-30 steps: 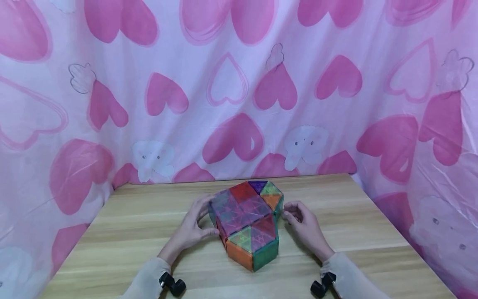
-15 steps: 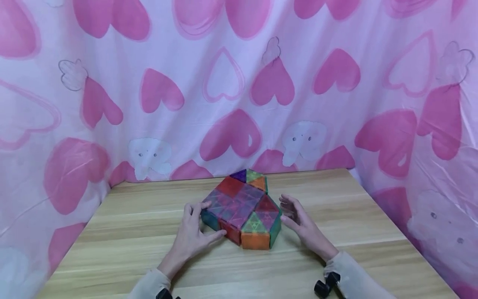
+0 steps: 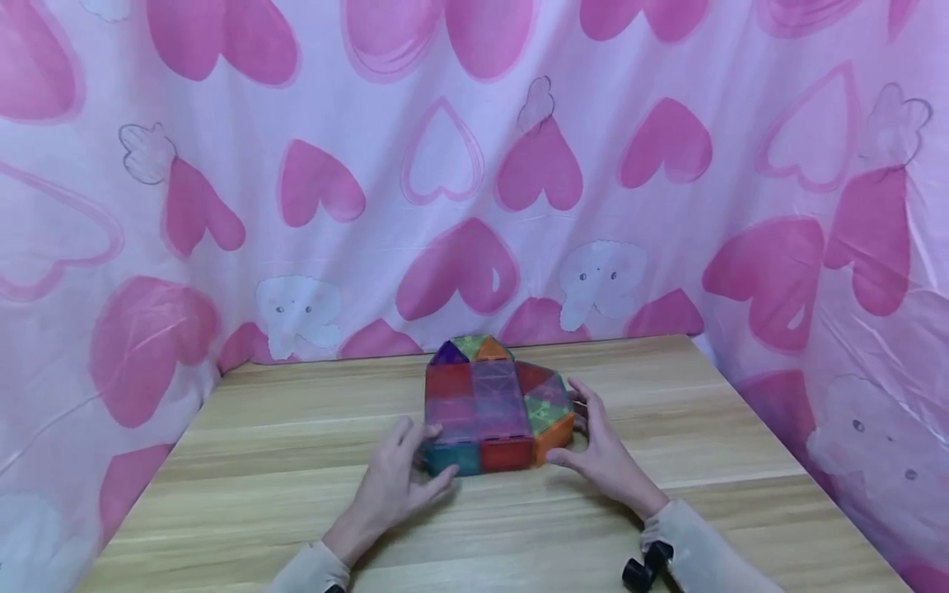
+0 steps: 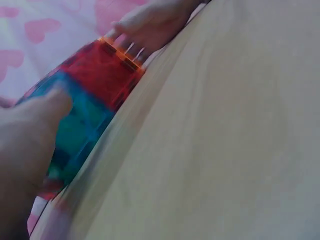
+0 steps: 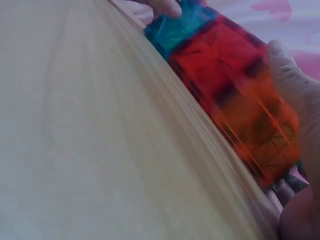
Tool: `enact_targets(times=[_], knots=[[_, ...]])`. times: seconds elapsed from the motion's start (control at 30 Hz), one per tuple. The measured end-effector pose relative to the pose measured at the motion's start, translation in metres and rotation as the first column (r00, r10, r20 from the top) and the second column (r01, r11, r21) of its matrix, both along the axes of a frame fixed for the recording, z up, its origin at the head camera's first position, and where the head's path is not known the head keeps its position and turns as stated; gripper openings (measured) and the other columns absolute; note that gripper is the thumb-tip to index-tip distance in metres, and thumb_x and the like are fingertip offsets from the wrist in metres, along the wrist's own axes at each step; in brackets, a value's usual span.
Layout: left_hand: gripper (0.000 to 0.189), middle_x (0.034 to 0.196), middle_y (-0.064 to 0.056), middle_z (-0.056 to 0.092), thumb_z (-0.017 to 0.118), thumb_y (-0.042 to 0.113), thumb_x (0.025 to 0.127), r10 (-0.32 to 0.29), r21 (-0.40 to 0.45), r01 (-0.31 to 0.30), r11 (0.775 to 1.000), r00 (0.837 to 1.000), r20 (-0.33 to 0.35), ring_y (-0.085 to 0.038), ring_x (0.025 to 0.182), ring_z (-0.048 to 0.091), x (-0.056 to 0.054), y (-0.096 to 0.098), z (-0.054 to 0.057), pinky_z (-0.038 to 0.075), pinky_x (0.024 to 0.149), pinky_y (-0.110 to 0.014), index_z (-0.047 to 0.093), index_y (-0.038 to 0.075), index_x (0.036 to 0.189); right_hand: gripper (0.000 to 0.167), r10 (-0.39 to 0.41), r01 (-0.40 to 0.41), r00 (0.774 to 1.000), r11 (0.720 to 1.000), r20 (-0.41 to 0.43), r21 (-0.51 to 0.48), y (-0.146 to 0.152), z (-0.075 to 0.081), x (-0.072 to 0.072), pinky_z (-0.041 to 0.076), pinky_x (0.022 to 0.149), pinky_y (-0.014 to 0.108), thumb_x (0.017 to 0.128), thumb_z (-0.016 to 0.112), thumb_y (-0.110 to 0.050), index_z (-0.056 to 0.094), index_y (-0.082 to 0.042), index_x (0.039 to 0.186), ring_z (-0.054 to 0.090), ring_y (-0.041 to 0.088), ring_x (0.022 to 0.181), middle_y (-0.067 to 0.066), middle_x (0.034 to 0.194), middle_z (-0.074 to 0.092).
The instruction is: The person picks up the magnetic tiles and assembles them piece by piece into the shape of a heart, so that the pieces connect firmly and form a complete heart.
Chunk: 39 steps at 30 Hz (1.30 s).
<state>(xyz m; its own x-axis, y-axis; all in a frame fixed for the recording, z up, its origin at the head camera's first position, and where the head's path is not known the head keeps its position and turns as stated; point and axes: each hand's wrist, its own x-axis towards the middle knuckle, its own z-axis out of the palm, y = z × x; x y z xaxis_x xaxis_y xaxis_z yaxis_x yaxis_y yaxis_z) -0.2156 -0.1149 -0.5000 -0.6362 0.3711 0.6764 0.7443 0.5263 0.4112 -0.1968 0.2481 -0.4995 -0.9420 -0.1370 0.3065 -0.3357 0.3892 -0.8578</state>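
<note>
A low, flat-topped build of translucent magnetic tiles rests on the wooden table. Its top joins red and purplish squares with purple, green and orange triangles at the far end and right side. Teal, red and orange tiles form its near walls. My left hand holds the near left corner, thumb at the teal wall and fingers along the left side. At the right end my right hand holds the build, thumb by the orange wall, fingers partly hidden behind the side.
The wood-grain table extends on all sides of the build. A pink and white curtain with hearts hangs behind and beside it. A black wrist device sits on the right sleeve.
The magnetic tile build has turned clockwise on the table, its orange wall swinging from the front to the right. My left hand has shifted around its corner; my right hand has met its right end.
</note>
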Motion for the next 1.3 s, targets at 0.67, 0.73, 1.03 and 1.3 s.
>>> enact_targets(times=[0.67,0.73,1.03,1.3], knots=[[0.129,0.177,-0.021,0.021,0.101,0.024,0.084,-0.170,0.284,0.059,0.957,0.906,0.388,-0.054,0.160,0.033,-0.049,-0.040,-0.007,0.038,0.125,-0.066,0.012,0.037,0.177,0.131,0.163,-0.135,0.979,0.969,0.124,-0.206,0.018,-0.005,-0.038,0.038,0.116,0.011,0.085,0.096,-0.010,0.005,-0.012,0.179,0.020,0.042,0.168,0.021,0.183,0.018],[0.136,0.180,-0.022,0.019,0.103,0.020,0.082,-0.228,0.291,0.109,0.950,0.881,0.415,-0.056,0.162,0.028,-0.056,-0.048,-0.008,0.034,0.127,-0.065,0.008,0.038,0.178,0.131,0.156,-0.144,0.983,0.981,0.094,-0.128,0.016,-0.006,-0.043,0.038,0.118,0.013,0.084,0.098,-0.012,0.009,-0.012,0.180,0.027,0.043,0.166,0.019,0.182,0.021],[0.124,0.160,-0.021,0.057,0.109,0.018,0.071,-0.206,0.266,0.079,0.961,0.846,0.492,-0.044,0.148,0.056,-0.070,-0.061,-0.005,0.046,0.122,-0.056,0.036,0.011,0.171,0.128,0.121,-0.123,0.992,0.992,0.041,0.040,0.002,-0.003,-0.058,0.042,0.120,0.022,0.082,0.100,-0.020,0.016,-0.009,0.179,0.045,0.036,0.158,0.017,0.171,0.040],[0.121,0.145,-0.020,0.070,0.111,0.017,0.063,-0.188,0.308,0.020,0.951,0.828,0.527,-0.039,0.134,0.068,-0.081,-0.068,-0.007,0.056,0.114,-0.044,0.047,0.004,0.164,0.122,0.164,-0.164,0.985,0.986,0.056,-0.012,-0.005,-0.002,-0.066,0.046,0.115,0.021,0.084,0.098,-0.018,0.021,-0.010,0.178,0.048,0.038,0.156,0.020,0.173,0.038]])
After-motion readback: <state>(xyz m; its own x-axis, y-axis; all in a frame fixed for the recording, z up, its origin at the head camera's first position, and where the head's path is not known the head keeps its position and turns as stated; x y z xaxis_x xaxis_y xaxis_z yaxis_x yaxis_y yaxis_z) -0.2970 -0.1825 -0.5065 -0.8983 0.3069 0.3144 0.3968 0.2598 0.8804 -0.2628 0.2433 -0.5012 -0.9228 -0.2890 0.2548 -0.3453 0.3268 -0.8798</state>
